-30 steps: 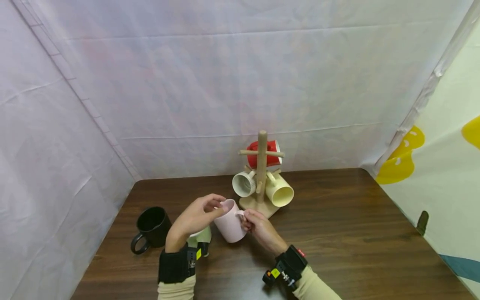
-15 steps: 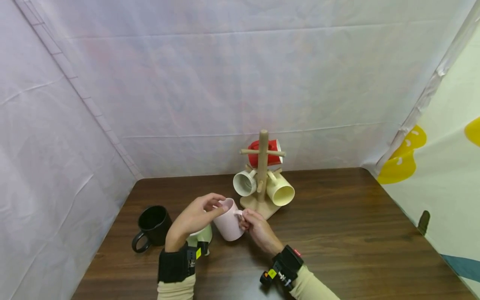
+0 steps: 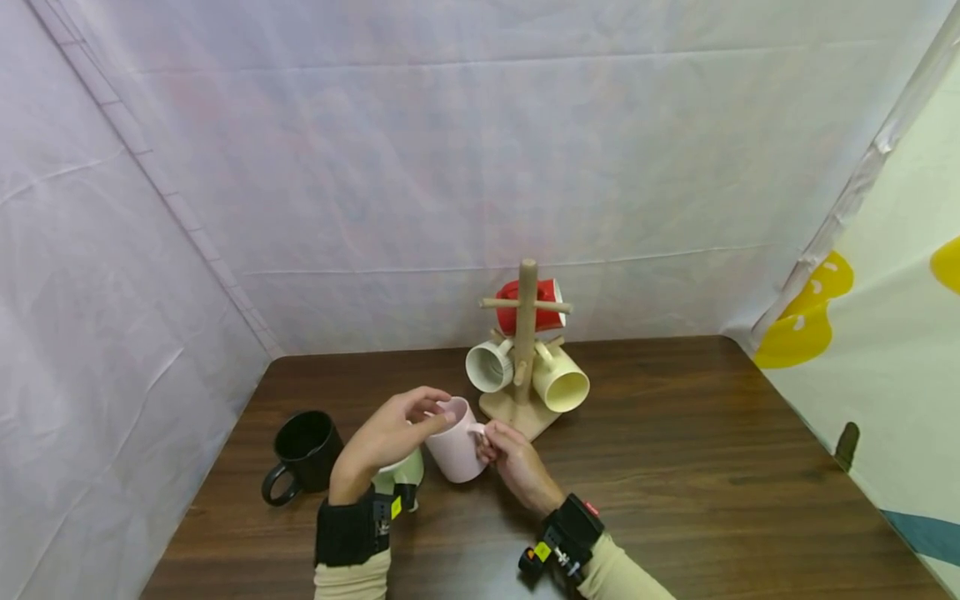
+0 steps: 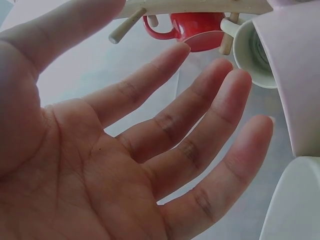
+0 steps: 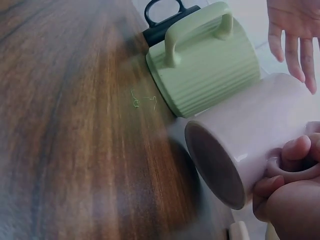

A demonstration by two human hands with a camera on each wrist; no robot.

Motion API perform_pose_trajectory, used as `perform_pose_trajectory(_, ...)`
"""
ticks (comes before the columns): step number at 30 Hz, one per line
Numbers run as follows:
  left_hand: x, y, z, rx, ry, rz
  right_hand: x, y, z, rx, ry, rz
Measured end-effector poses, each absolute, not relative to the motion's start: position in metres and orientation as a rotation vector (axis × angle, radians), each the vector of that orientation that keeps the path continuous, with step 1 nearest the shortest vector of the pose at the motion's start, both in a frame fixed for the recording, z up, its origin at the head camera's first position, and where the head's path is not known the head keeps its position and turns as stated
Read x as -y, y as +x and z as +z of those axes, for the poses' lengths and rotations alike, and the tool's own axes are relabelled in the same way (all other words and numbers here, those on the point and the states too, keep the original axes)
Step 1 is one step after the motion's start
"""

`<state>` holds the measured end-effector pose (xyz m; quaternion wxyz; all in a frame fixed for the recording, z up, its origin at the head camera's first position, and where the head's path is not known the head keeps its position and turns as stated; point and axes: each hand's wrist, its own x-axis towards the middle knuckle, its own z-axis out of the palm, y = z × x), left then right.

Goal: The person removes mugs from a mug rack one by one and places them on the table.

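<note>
My right hand (image 3: 517, 462) grips a pink mug (image 3: 457, 450) by its handle, fingers curled through the loop. The mug leans, and its underside shows in the right wrist view, lifted off the table. By the mug's rim hovers my left hand (image 3: 390, 429); its palm (image 4: 90, 175) and loosely spread fingers hold nothing in the left wrist view. A ribbed green mug (image 5: 210, 65) stands on the table beside the pink one, partly hidden by my left arm in the head view. Further left is a black mug (image 3: 322, 462), upright, handle toward me.
Behind the pink mug rises a wooden mug tree (image 3: 527, 333). On it hang a red mug (image 3: 507, 318) above, a whitish mug (image 3: 486, 368) at lower left and a pale yellow mug (image 3: 553, 382) at lower right. White cloth (image 3: 450, 167) closes off the table's back.
Over the last second my right hand and the pink mug have shifted slightly left. My left hand has stayed nearly still; the other mugs have not moved.
</note>
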<state>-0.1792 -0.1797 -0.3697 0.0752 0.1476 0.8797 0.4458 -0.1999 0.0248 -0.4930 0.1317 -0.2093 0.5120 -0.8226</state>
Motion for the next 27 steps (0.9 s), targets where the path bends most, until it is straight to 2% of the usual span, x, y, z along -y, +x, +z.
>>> perform_pose_trajectory(27, 0.1764, -0.1829, -0.3744, -2.59, 0.433, 1.366, -0.0284, -0.1949, -0.4954, -1.493, -0.633, -2.391)
